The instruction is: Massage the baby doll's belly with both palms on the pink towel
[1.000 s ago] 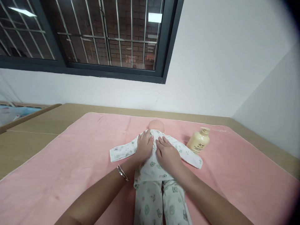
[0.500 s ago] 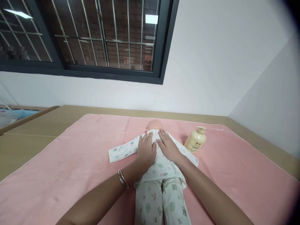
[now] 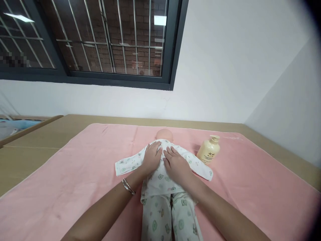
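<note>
Left hand (image 3: 151, 156), right hand (image 3: 177, 164): both flat, open, pressing baby doll (image 3: 164, 167) torso. Printed garment soft, likely light; best held at torso.

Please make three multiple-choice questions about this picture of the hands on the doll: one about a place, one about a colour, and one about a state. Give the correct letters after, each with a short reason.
1. Where does the pump bottle stand relative to the baby doll?
A. to the right of it
B. to the left of it
C. on top of it

2. What colour is the blanket under the doll?
A. blue
B. pink
C. green

3. How are the left hand and right hand?
A. gripping the bottle
B. raised in the air
C. laid flat on the doll's printed top

Answers:
1 A, the bottle stands on the blanket past the doll's right-side sleeve.
2 B, the cloth across the wooden table is pink.
3 C, both palms rest open on the top, side by side.
</note>
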